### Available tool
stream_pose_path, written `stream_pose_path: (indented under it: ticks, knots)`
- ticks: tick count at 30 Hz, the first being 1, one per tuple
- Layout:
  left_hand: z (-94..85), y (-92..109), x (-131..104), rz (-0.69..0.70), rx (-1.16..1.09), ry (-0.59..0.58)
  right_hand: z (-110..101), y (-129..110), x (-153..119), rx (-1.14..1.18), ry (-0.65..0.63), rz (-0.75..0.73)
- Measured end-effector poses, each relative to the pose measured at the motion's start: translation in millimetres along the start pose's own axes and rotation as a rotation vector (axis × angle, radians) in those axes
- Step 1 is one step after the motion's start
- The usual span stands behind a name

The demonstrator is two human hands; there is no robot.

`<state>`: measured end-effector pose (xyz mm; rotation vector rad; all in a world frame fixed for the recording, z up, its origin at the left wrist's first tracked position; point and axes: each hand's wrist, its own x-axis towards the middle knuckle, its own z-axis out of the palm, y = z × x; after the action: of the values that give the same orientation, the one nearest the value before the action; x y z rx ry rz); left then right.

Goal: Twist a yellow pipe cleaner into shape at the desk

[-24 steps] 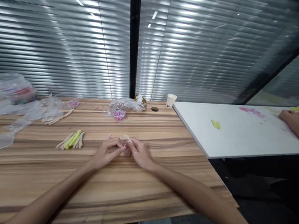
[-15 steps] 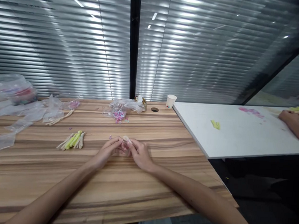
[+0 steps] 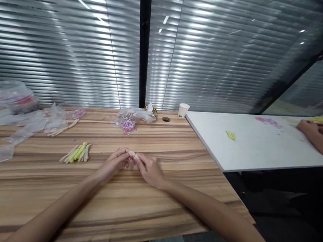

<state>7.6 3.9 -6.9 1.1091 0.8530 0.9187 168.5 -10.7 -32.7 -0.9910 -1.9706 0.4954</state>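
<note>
My left hand (image 3: 119, 158) and my right hand (image 3: 149, 167) meet over the middle of the wooden table. Between their closed fingertips is a small cream-coloured soft strip (image 3: 132, 153), bent into a loop. Fingers cover most of it, and whether something else is pinched there I cannot make out. To the left lies a bundle of yellow and cream soft strips (image 3: 77, 152). Beyond my hands, small pink and purple bands (image 3: 128, 125) sit in and around a clear plastic bag (image 3: 137, 114).
Longer cream strips (image 3: 63, 127) and clear plastic packaging (image 3: 28, 128) lie at the left. A paper cup (image 3: 183, 110) stands at the back, right of a round table hole (image 3: 166, 119). On the adjoining white table (image 3: 216, 149) are yellow strips (image 3: 230, 135), pink bits and another person's hands (image 3: 311, 128).
The cream strip has turned and shifted slightly left between my fingertips, showing a rounder loop. My right thumb and fingers have moved a little with it. The whole view has shifted slightly.
</note>
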Motion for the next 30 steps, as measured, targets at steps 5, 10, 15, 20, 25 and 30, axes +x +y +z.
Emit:
stream_pose_path:
  ticks: [5, 10, 15, 20, 25, 30]
  knots:
    - [-4.8, 4, -1, -0.061, 0.007, -0.04, 0, 4, 0, -0.116, -0.035, -0.134]
    - [-10.2, 8, -3, -0.131, 0.134, -0.004, 0, 8, 2, -0.295, -0.061, -0.249]
    - [-12.9, 13, -2, -0.084, 0.4, -0.009, 0, 13, 2, -0.499, -0.131, -0.29]
    - [-11.8, 7, -2, 0.2, 0.894, 0.056, 0, 10, 0, -0.653, -0.226, -0.272]
    - [2.9, -3, -8, 0.371, 1.204, 0.262, 3, 4, -2, -0.74, -0.256, -0.245]
    - [13.1, -9, -9, 0.489, 1.04, 0.261, 3, 5, -1, -0.715, -0.25, -0.168]
